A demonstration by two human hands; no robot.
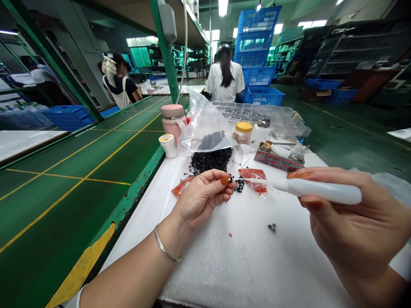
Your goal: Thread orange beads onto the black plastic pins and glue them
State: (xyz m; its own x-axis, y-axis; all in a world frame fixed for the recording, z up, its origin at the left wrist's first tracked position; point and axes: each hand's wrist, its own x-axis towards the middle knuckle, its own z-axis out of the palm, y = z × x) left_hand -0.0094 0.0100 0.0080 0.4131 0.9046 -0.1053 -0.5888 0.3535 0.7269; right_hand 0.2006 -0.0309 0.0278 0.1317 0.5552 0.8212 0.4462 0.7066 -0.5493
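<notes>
My left hand point(205, 192) pinches a small black part point(230, 180) between thumb and fingertips. My right hand point(349, 222) is wrapped round a white squeeze bottle point(324, 191), whose thin nozzle points left. The nozzle's tip is at or very near the black part; whether they touch I cannot tell. Behind my left hand lies a heap of small black parts point(210, 160), spilling from a clear plastic bag point(208, 124). Two clear bags of orange pieces, a left one point(181, 186) and a right one point(255, 179), flank my left fingers. Several grey rings point(272, 228) lie below the bottle.
A green conveyor belt point(80, 188) runs along the left. At the table's back stand a pink flask point(173, 122), a white tub point(168, 146), a yellow-lidded jar point(243, 132) and a compartment tray point(257, 113). Two people point(225, 79) sit beyond, near stacked blue crates point(257, 51).
</notes>
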